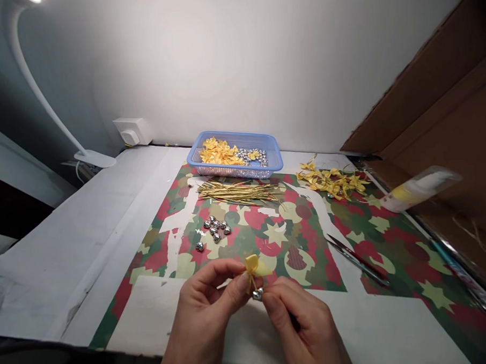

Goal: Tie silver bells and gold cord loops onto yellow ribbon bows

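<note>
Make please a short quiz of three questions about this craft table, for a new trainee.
1. True or false: the blue basket holds yellow bows and silver bells.
2. What lies between the basket and the loose silver bells on the patterned sheet?
A. gold wire ties
B. a spool of thread
C. a ruler
3. Fill in: the left hand and right hand together hold a yellow bow with a small silver ____ under it.

Key: 1 true; 2 A, the gold wire ties; 3 bell.
</note>
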A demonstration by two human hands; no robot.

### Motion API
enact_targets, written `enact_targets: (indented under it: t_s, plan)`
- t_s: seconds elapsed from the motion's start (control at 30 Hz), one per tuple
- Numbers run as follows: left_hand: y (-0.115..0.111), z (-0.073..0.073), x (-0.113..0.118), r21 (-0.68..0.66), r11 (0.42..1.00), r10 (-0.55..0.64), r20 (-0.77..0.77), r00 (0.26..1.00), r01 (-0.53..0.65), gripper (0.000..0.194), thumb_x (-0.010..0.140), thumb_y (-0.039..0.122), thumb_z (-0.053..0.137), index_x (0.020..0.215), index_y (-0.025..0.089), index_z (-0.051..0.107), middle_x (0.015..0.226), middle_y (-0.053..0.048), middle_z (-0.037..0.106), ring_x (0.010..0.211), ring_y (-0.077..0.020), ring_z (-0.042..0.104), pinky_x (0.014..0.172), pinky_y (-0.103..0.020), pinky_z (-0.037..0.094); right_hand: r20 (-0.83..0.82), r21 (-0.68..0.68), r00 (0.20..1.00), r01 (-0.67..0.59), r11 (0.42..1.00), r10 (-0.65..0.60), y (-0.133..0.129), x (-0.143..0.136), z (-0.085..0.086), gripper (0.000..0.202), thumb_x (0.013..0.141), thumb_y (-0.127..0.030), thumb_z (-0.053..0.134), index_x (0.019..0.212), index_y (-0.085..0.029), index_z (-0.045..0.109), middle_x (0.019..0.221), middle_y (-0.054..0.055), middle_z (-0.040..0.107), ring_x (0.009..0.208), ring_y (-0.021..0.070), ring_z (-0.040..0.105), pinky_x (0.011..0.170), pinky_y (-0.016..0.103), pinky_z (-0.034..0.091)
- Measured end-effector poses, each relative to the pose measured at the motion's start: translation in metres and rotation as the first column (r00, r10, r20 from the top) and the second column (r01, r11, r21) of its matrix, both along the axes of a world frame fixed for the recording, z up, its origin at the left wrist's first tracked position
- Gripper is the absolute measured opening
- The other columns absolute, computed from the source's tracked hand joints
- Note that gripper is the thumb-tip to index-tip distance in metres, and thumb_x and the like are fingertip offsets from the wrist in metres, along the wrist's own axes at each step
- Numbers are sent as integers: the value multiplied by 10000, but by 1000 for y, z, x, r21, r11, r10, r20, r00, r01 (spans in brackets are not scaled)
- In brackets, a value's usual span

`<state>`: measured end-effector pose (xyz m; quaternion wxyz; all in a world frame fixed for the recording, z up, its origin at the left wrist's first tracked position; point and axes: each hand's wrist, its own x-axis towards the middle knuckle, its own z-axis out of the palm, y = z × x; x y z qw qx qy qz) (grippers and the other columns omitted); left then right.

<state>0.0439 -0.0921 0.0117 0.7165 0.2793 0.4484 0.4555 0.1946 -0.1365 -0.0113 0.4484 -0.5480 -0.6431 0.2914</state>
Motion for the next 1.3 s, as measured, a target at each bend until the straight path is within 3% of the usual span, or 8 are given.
enact_targets:
  t_s: [0.13,0.23,0.37,0.53,0.67,0.9,1.17,1.3]
  plan:
    - [1,0,0,-8,1000,-4,-17,1000,4,206,765,300,906,853,177,766,817,-48,811,811,-204,784,745,-227,608,150,197,979,104,975,-135,-5,1,-5,114,1050,-297,550,997,-221,617,801,5,620,683,150,604,612,259,481]
    - [2,-1,1,2,999,-35,-12,999,35,188,785,298,894,858,179,768,832,-50,815,817,-195,785,700,-192,600,269,427,931,113,897,-246,-5,-2,-9,224,976,-273,691,1157,-185,593,896,52,677,769,184,661,692,279,535]
    - [3,-1,2,20,999,-28,11,1000,28,170,775,277,902,852,183,785,811,-23,801,742,-159,759,674,-192,607,341,520,907,36,854,-246,0,-6,-10,259,932,-66,670,1166,-151,597,915,78,707,823,197,690,753,289,542]
    - [3,0,0,17,1000,-22,-21,1000,22,178,766,284,909,836,173,788,800,-30,793,765,-153,739,708,-183,584,172,299,980,48,953,-103,2,-6,-4,136,1015,-116,521,1058,-212,608,859,27,656,727,155,644,643,260,504]
    - [4,0,-1,20,997,-69,3,998,69,178,791,301,889,850,171,783,822,-40,787,796,-160,717,742,-202,570,35,88,999,-2,996,-1,1,-4,-2,229,1054,-209,465,873,-223,604,764,-2,581,688,147,605,612,257,467]
    - [5,-1,-8,11,990,-138,-8,990,138,174,816,324,869,867,178,790,835,-58,812,794,-159,715,734,-202,547,143,31,990,-22,999,17,4,20,-1,191,1059,-225,476,971,-228,645,824,-2,639,711,136,614,632,243,469]
    - [1,8,-11,-39,986,-164,-88,983,161,215,767,362,900,816,178,799,799,-71,832,746,-163,728,691,-189,541,245,96,964,79,992,-100,8,37,-3,136,1052,-215,505,1090,-238,633,887,17,621,700,148,589,619,247,468]
    - [-1,10,-15,-9,991,-134,-144,980,134,212,741,357,915,808,187,807,792,-53,826,738,-173,741,676,-193,559,289,102,956,29,994,-57,11,37,-13,251,1073,-212,443,941,-220,656,813,22,595,696,161,582,628,267,452]
